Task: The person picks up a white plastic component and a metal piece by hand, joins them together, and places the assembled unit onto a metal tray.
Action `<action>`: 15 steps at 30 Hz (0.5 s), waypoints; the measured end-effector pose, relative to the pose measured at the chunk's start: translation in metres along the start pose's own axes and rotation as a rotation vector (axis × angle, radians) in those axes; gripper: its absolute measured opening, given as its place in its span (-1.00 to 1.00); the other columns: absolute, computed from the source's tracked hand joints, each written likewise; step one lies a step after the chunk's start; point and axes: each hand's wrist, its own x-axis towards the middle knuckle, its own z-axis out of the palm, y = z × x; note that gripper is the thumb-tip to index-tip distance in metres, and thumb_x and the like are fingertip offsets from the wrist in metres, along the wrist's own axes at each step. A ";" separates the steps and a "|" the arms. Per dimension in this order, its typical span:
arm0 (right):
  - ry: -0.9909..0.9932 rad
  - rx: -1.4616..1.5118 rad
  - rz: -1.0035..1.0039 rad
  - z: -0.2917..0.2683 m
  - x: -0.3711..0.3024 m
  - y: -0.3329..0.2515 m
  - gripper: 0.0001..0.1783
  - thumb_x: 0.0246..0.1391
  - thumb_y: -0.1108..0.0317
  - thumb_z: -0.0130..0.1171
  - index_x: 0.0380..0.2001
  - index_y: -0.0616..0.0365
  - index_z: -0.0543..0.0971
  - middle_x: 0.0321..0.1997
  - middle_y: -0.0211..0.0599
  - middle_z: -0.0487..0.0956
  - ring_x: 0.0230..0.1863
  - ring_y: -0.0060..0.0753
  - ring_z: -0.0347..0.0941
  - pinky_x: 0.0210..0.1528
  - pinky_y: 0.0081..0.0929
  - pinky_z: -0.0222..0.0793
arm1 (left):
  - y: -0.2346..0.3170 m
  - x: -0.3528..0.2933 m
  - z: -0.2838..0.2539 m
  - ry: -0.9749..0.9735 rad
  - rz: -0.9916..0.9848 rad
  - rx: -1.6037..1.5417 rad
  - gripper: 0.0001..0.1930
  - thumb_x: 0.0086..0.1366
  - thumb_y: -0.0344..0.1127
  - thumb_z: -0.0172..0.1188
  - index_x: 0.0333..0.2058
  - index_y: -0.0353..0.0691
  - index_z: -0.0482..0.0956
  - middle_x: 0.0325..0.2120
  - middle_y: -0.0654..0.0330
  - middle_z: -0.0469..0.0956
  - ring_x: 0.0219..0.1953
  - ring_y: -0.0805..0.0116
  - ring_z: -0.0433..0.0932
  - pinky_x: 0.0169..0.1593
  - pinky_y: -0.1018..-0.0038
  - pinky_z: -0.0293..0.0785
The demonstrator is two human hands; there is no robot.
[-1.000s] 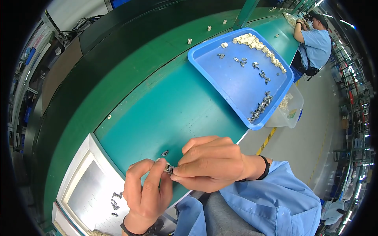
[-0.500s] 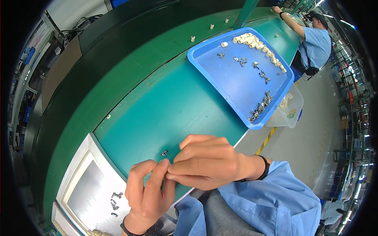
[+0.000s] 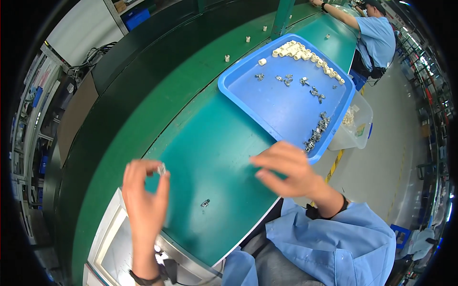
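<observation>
My left hand [image 3: 147, 202] pinches a small whitish cylindrical piece with metal on it [image 3: 161, 169] between thumb and fingertips, over the green work surface near the belt edge. My right hand [image 3: 291, 170] is empty, thumb and fingers apart and slightly blurred, above the near side of the blue tray [image 3: 255, 114]. Inside the tray, cream ceramic-looking cylinders [image 3: 295, 50] line the far side. Small metal clips [image 3: 318, 131] form a heap along its right side, with several loose clusters in the middle. One metal clip [image 3: 205, 203] lies on the green surface between my hands.
A white-framed panel [image 3: 110, 217] lies at the lower left, partly under my left forearm. Several small white pieces [image 3: 227, 58] stand spaced along the green belt. Behind the tray rises a green post [image 3: 281, 19]. A clear bin [image 3: 358, 121] and a co-worker [image 3: 377, 38] are to the right.
My hands have come apart. The left has moved left and up with the small piece; the right has let go, moved right toward the tray and opened. The head view has shifted slightly.
</observation>
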 end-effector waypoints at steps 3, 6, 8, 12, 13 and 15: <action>0.052 -0.203 0.266 -0.045 -0.004 0.025 -0.70 0.05 0.53 0.34 -0.09 0.28 0.69 -0.19 -0.11 0.66 -0.24 -0.12 0.60 -0.17 -0.28 0.50 | -0.029 0.069 0.022 -0.056 0.007 -0.035 -0.83 0.16 -0.49 0.32 -0.24 -0.31 0.64 -0.35 0.09 0.61 -0.30 0.17 0.56 -0.15 0.33 0.50; 0.006 -0.345 0.421 -0.073 -0.009 0.047 -0.70 0.10 0.50 0.32 -0.07 0.26 0.68 -0.08 -0.10 0.61 -0.13 -0.06 0.57 -0.07 -0.23 0.49 | -0.045 0.141 0.068 -0.151 -0.090 -0.044 -0.81 0.16 -0.42 0.35 -0.25 -0.34 0.67 -0.38 0.09 0.65 -0.34 0.22 0.57 -0.15 0.32 0.52; -0.122 -0.487 0.474 -0.084 -0.011 0.060 -0.69 0.13 0.46 0.30 -0.03 0.24 0.66 0.02 -0.10 0.56 -0.03 -0.03 0.53 0.02 -0.21 0.47 | -0.063 0.180 0.108 -0.136 -0.085 -0.055 -0.80 0.16 -0.41 0.36 -0.24 -0.33 0.67 -0.38 0.10 0.65 -0.34 0.24 0.59 -0.15 0.33 0.54; -0.216 -0.464 0.502 -0.110 -0.010 0.067 -0.64 0.14 0.41 0.31 0.02 0.22 0.63 0.07 -0.12 0.51 0.07 -0.03 0.47 0.14 -0.18 0.40 | -0.066 0.214 0.162 -0.143 -0.083 -0.116 -0.82 0.19 -0.40 0.37 -0.27 -0.37 0.68 -0.43 0.16 0.65 -0.35 0.34 0.60 -0.15 0.38 0.56; -0.212 -0.474 0.521 -0.116 -0.007 0.072 -0.64 0.14 0.41 0.31 0.02 0.22 0.63 0.07 -0.12 0.51 0.07 -0.03 0.47 0.14 -0.18 0.40 | -0.065 0.220 0.171 -0.139 -0.093 -0.129 -0.84 0.20 -0.40 0.36 -0.30 -0.39 0.68 -0.44 0.18 0.64 -0.36 0.38 0.60 -0.15 0.40 0.56; -0.282 -0.509 0.392 -0.126 0.009 0.093 -0.62 0.15 0.40 0.31 0.05 0.21 0.62 0.07 -0.12 0.51 0.08 -0.02 0.47 0.15 -0.16 0.41 | -0.070 0.228 0.178 -0.188 -0.122 -0.147 -0.79 0.19 -0.40 0.38 -0.22 -0.37 0.68 -0.39 0.17 0.65 -0.31 0.36 0.61 -0.11 0.38 0.56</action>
